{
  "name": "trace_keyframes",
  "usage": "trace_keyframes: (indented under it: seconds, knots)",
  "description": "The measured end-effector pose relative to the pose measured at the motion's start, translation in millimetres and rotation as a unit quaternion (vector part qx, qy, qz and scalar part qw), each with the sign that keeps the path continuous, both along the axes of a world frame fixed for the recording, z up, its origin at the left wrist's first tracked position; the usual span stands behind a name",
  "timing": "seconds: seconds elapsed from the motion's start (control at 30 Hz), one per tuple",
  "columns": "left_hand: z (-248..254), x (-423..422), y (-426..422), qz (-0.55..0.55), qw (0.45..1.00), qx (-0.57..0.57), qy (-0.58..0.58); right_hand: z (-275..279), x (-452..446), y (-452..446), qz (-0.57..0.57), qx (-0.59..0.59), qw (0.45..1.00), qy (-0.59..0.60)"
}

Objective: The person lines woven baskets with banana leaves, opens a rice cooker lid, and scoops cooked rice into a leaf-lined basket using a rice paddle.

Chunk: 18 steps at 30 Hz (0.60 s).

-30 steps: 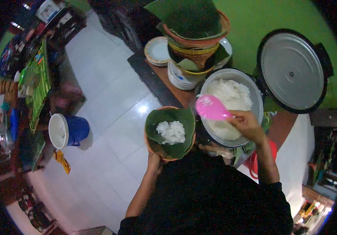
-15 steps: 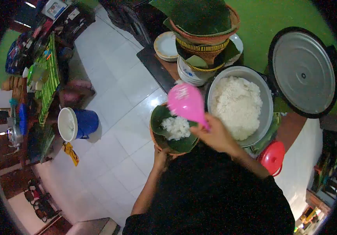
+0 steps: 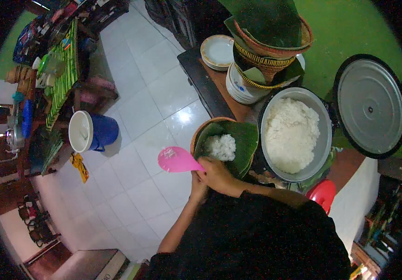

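My right hand (image 3: 222, 177) is closed round the handle of a pink rice paddle (image 3: 175, 158), whose blade points left with rice grains stuck to it. Just behind and below it, my left hand (image 3: 198, 187) grips the near side of a woven basket (image 3: 194, 141); its fingers are mostly covered by the right hand. Green banana leaf (image 3: 246, 140) lines the basket, and a small mound of white rice (image 3: 221, 147) lies inside. To the right stands a pot (image 3: 326, 149) heaped with cooked rice (image 3: 292, 135).
Leaf-lined baskets (image 3: 303, 39) are stacked on bowls (image 3: 238, 91) at the back, beside plates (image 3: 217, 50). A round pot lid (image 3: 371, 102) stands upright behind the pot. A red lid (image 3: 322, 195) sits at right. On the tiled floor are a blue bucket (image 3: 104, 131) and yellow cloth (image 3: 78, 167).
My right hand has swung the paddle left and down, from above the basket to beyond its near-left side. The basket appears slightly further right and more turned, and the camera view has shifted.
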State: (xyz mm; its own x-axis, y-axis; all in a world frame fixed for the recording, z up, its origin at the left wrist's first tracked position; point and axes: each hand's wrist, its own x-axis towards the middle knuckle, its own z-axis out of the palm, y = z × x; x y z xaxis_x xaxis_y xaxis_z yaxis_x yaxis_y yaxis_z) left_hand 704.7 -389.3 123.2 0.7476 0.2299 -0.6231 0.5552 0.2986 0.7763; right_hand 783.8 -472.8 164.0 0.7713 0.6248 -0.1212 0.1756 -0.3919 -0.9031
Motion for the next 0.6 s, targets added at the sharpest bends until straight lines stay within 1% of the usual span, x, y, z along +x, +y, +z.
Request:
trace_keyframes:
  seconds: [0.03,0.17,0.23,0.33,0.37,0.43,0.47,0.53,0.57,0.6]
  knots:
    - [-2.8,-0.7,4.5,-0.021,0.999,0.024,-0.009,5.5,0.1,3.4,-0.01,0.004,1.0,0.007]
    - [-5.5,-7.6,6.9,-0.021,0.996,0.064,-0.056,7.2,-1.1,3.8,-0.027,0.005,0.999,0.04]
    - [-9.2,-11.2,4.6,-0.019,0.992,0.104,-0.069,9.9,-2.2,1.4,-0.01,-0.009,0.999,0.044]
    - [-33.9,-20.7,0.9,0.002,0.99,0.102,-0.097,18.2,-0.5,-0.5,0.002,-0.031,0.998,0.062]
    - [-37.0,-22.3,0.7,-0.007,0.99,0.118,-0.079,19.7,0.1,-0.1,0.004,-0.038,0.997,0.07]
    - [-40.4,-22.7,6.5,-0.027,0.987,0.154,-0.043,14.0,-4.3,0.4,-0.009,0.0,0.999,0.042]
    - [-42.8,-23.3,8.2,-0.022,0.984,0.167,-0.054,10.6,-5.6,1.2,-0.016,0.019,0.999,0.027]
    - [-50.2,-25.8,9.7,-0.014,0.978,0.191,-0.079,5.1,-5.1,5.7,-0.018,0.004,0.999,0.044]
    - [-54.2,-23.9,10.6,0.015,0.984,0.169,-0.051,4.1,-5.0,6.2,-0.019,-0.004,0.998,0.051]
    - [-55.4,-26.1,11.7,0.002,0.981,0.191,-0.041,5.1,-5.3,5.1,-0.008,0.008,0.999,0.049]
